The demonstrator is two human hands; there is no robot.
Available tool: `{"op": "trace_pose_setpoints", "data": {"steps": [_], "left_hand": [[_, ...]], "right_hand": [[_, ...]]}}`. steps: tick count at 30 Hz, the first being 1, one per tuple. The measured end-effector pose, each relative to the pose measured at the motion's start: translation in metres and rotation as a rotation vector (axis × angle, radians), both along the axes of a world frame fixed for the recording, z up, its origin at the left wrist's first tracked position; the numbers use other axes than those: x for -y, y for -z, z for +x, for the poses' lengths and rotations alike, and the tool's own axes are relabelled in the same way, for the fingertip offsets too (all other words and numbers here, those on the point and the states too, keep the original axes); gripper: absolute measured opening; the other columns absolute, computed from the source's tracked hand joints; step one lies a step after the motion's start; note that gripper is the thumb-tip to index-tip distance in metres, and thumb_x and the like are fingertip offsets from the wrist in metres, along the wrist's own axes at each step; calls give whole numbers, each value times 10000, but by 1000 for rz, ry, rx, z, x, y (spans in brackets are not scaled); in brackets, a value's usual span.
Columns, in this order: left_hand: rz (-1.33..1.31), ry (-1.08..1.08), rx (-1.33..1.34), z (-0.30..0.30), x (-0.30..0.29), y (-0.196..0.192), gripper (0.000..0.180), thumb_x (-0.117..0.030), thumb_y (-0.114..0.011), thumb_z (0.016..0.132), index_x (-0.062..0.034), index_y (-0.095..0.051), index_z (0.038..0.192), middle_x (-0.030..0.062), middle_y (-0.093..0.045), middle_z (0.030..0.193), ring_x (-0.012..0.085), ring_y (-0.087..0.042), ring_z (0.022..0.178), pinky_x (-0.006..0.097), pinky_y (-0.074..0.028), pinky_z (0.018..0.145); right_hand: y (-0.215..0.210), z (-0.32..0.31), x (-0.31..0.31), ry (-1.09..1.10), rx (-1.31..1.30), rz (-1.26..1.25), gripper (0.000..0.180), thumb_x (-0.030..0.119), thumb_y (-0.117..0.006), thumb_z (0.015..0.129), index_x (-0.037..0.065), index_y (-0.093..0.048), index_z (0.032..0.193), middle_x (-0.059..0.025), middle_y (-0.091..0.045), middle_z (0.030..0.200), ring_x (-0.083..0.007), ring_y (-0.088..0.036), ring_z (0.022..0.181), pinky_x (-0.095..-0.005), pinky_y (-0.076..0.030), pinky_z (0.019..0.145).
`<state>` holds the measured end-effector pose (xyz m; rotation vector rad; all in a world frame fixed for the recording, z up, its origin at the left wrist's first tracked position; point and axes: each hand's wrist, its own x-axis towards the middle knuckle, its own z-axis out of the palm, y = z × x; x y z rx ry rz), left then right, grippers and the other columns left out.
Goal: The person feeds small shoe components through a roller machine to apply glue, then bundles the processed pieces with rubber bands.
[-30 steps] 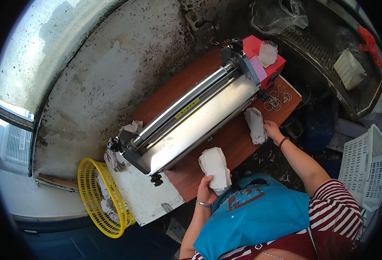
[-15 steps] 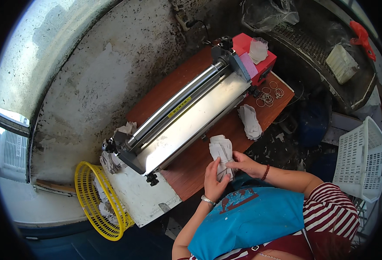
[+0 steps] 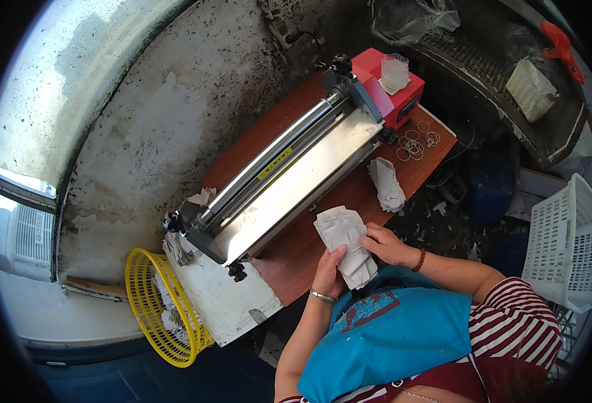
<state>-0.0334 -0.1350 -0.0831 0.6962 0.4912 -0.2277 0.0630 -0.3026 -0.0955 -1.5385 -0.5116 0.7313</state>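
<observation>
A stack of white paper pieces (image 3: 344, 232) is held between my hands, in front of my blue apron, its pieces fanned out unevenly. My left hand (image 3: 327, 273) grips the lower left side, thumb on top of the papers. From the right, my right hand (image 3: 388, 246) pinches the stack's edge with its thumb over the upper face. The fingers under the papers are hidden. Beyond my hands, a second bundle of white paper pieces (image 3: 386, 185) lies on the brown tabletop (image 3: 289, 269). Several loose rubber bands (image 3: 411, 148) lie near the table's right end.
A long metal roller machine (image 3: 279, 195) with a red housing (image 3: 403, 101) stands across the table. White scraps sit in a tilted yellow basket (image 3: 135, 285) at left. A white plastic crate (image 3: 554, 235) stands at right. A stained wall (image 3: 135, 148) rises behind the table.
The paper stack has spread from a narrow bundle into a wider fan. My hands have moved slightly apart, the right one a little to the right. The view has shifted slightly.
</observation>
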Motion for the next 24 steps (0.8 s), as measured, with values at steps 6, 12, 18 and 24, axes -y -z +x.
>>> {"op": "trace_pose_setpoints", "data": {"steps": [6, 12, 18, 24], "left_hand": [[189, -224, 107, -3, 18, -11, 505, -63, -652, 835, -61, -442, 1294, 71, -562, 1240, 200, -554, 1130, 352, -442, 978], [417, -273, 177, 4, 23, -9, 508, -42, -674, 811, -66, -463, 1273, 49, -576, 1218, 184, -559, 1117, 342, -443, 968], [341, -354, 152, 8, 24, -12, 480, -36, -655, 818, -76, -471, 1260, 54, -586, 1190, 193, -577, 1087, 346, -476, 930], [187, -284, 122, 10, 14, -24, 460, -94, -655, 835, -54, -471, 1254, 60, -582, 1170, 187, -589, 1043, 336, -492, 900]], "right_hand": [[-20, -7, 12, 172, 261, 55, 268, 113, -591, 892, -21, -600, 1124, -112, -638, 972, -190, -630, 818, -282, -501, 738], [-33, -10, 16, 111, 734, -39, 315, 63, -696, 776, 35, -645, 1086, -99, -638, 925, -244, -622, 809, -331, -503, 710], [-36, -9, 32, 26, 1152, 1, 405, 0, -693, 645, 106, -668, 1034, -51, -618, 944, -232, -610, 812, -351, -471, 734], [-39, 5, 40, 47, 1034, 101, 317, -5, -653, 677, 106, -663, 974, -25, -615, 924, -198, -608, 830, -318, -453, 722]]}}
